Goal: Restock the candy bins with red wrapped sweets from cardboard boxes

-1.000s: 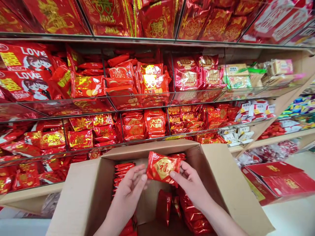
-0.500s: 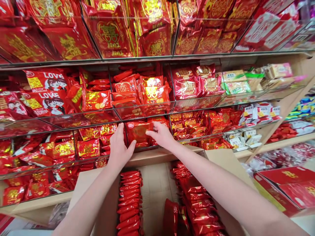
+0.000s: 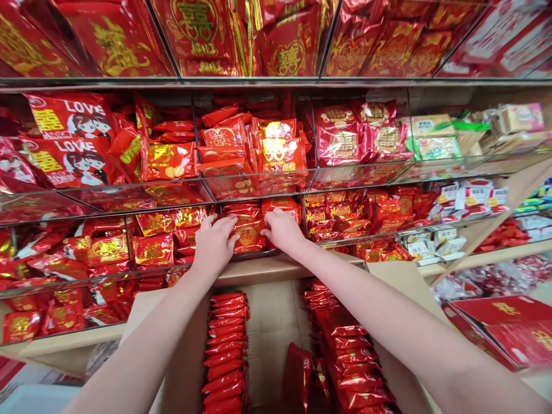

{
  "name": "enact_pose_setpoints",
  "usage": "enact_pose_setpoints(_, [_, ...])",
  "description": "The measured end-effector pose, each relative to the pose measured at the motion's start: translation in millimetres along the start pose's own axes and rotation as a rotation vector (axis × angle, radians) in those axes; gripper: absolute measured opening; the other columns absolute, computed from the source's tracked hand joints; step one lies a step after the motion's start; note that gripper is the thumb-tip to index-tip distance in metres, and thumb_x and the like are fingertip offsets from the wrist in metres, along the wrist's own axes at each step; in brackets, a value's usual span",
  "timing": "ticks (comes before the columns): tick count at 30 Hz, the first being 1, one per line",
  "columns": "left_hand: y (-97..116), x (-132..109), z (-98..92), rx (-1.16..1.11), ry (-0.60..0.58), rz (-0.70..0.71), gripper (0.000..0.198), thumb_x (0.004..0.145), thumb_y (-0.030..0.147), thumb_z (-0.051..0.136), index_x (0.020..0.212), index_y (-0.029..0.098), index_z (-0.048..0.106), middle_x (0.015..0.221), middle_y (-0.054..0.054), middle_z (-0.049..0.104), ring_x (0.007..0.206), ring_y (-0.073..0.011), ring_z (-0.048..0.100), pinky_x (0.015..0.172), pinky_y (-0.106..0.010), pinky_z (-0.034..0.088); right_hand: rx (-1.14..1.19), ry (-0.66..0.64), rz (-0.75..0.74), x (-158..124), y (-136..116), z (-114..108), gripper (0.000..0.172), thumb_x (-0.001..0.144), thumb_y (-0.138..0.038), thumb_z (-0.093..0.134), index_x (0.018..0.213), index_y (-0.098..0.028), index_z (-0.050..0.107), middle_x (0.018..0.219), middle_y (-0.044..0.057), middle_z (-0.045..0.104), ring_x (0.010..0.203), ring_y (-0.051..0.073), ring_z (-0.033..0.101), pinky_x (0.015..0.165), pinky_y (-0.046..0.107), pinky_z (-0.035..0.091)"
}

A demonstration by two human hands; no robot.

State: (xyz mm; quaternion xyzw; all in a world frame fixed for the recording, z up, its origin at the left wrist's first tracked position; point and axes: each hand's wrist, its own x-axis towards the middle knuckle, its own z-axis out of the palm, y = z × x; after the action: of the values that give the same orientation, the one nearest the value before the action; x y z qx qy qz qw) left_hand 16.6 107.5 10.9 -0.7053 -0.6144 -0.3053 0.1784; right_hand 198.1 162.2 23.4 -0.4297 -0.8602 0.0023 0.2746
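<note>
A red foil snack packet [image 3: 245,237] with gold print lies in a lower shelf compartment, front face towards me. At its left edge is my left hand [image 3: 214,241], open, fingers spread and slightly bent, thumb against the packet. My right hand [image 3: 282,233] has its fingers curled at the packet's right edge; their exact hold is partly hidden. Behind that hand another red packet [image 3: 282,205] shows. Below my hands stands an open cardboard box [image 3: 276,322], with a row of red packets [image 3: 224,356] at its left and another stack [image 3: 353,356] at its right.
Clear dividers split the shelves into compartments of red and gold packets. Above my hands runs a transparent shelf front [image 3: 254,187]. Green and white packets [image 3: 433,138] sit to the right. A red carton [image 3: 504,322] stands at the lower right.
The packet has gone from a tilted position in my right hand to resting in the compartment. My left fingers have bent over towards it. The view has shifted slightly.
</note>
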Motion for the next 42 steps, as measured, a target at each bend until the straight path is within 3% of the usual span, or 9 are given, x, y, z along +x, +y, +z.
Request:
enact_pose_setpoints(6, [-5.0, 0.3, 4.6, 0.02, -0.002, -0.003, 0.034, 0.077, 0.03, 0.052, 0.108, 0.024, 0.063, 0.12, -0.006, 0.06, 0.118, -0.0341, 0.037, 0.09, -0.054, 0.034, -0.015, 0.01, 0.002, -1.2, -3.7, -3.5, 0.026, 0.078, -0.023, 0.061, 0.102, -0.015, 0.052, 0.098, 0.01, 0.054, 0.086, 0.02, 0.055, 0.074, 0.032, 0.042])
enact_pose_setpoints(16, [-7.3, 2.5, 5.8, -0.009, 0.02, 0.024, 0.037, 0.079, 0.031, 0.049, 0.113, 0.022, 0.059, 0.122, -0.007, 0.058, 0.115, -0.0283, 0.044, 0.096, -0.048, 0.033, -0.031, -0.033, -0.098, 0.5, -1.8, -6.2, 0.016, 0.086, -0.017, 0.043, 0.098, -0.019, 0.053, 0.096, 0.008, 0.053, 0.082, 0.018, 0.054, 0.069, 0.03, 0.042])
enact_pose_setpoints(23, [-4.6, 4.6, 5.8, -0.027, -0.001, -0.01, 0.031, 0.082, 0.026, 0.043, 0.104, 0.019, 0.063, 0.11, -0.008, 0.065, 0.11, -0.0259, 0.049, 0.096, -0.049, 0.032, 0.106, 0.108, -0.228, -49.8, -3.0, -30.6, 0.02, 0.089, -0.021, 0.038, 0.095, -0.015, 0.056, 0.096, 0.008, 0.053, 0.092, 0.017, 0.051, 0.077, 0.028, 0.041])
enact_pose_setpoints(26, [3.4, 1.3, -2.4, -0.023, -0.004, -0.011, 0.037, 0.079, 0.025, 0.047, 0.112, 0.016, 0.059, 0.124, -0.011, 0.056, 0.121, -0.027, 0.039, 0.1, -0.049, 0.027, 0.115, -0.087, -0.33, -89.0, -11.0, -28.7, 0.022, 0.089, -0.022, 0.037, 0.091, -0.016, 0.058, 0.089, 0.006, 0.057, 0.086, 0.017, 0.053, 0.076, 0.029, 0.042])
enact_pose_setpoints(29, [23.5, -9.4, -21.5, -0.031, 0.085, 0.048, 0.04, 0.079, 0.025, 0.048, 0.117, 0.016, 0.054, 0.129, -0.011, 0.05, 0.123, -0.024, 0.037, 0.103, -0.046, 0.024, 0.058, -0.493, -0.383, -134.2, -15.2, -5.8, 0.019, 0.083, -0.014, 0.044, 0.081, -0.016, 0.063, 0.082, 0.008, 0.062, 0.078, 0.018, 0.057, 0.069, 0.029, 0.043])
enact_pose_setpoints(33, [58.9, -37.7, -42.0, -0.106, 0.125, 0.191, 0.029, 0.078, 0.024, 0.049, 0.105, 0.02, 0.058, 0.122, -0.008, 0.053, 0.119, -0.022, 0.042, 0.1, -0.045, 0.03, -0.022, -0.945, -0.275, -186.3, -16.4, 44.2, 0.029, 0.053, -0.003, 0.069, 0.08, -0.014, 0.067, 0.089, 0.012, 0.067, 0.078, 0.024, 0.063, 0.064, 0.03, 0.046])
enact_pose_setpoints(35, [71.3, -54.7, -45.0, -0.159, 0.08, 0.248, 0.025, 0.078, 0.022, 0.051, 0.101, 0.022, 0.06, 0.126, -0.007, 0.05, 0.121, -0.0225, 0.039, 0.1, -0.045, 0.031, -0.052, -1.009, -0.215, -201.2, -17.4, 65.0, 0.037, 0.043, 0.002, 0.073, 0.076, -0.015, 0.068, 0.089, 0.012, 0.068, 0.072, 0.025, 0.064, 0.06, 0.03, 0.048])
enact_pose_setpoints(38, [77.1, -81.1, -43.4, -0.299, -0.016, 0.275, 0.023, 0.078, 0.019, 0.052, 0.097, 0.024, 0.062, 0.127, -0.006, 0.05, 0.121, -0.0228, 0.04, 0.101, -0.044, 0.032, -0.041, -0.99, -0.179, -205.5, -17.3, 78.5, 0.021, 0.057, 0.001, 0.066, 0.071, -0.016, 0.068, 0.083, 0.01, 0.069, 0.071, 0.022, 0.066, 0.06, 0.029, 0.049])
enact_pose_setpoints(42, [74.1, -119.5, -40.0, -0.65, -0.203, -0.07, 0.023, 0.079, 0.022, 0.052, 0.098, 0.024, 0.063, 0.11, -0.005, 0.061, 0.105, -0.02, 0.054, 0.095, -0.036, 0.039, 0.097, -0.917, -0.241, -190.4, -11.5, 62.4, 0.017, 0.076, -0.011, 0.056, 0.086, -0.017, 0.068, 0.088, 0.008, 0.07, 0.082, 0.021, 0.065, 0.071, 0.029, 0.05])
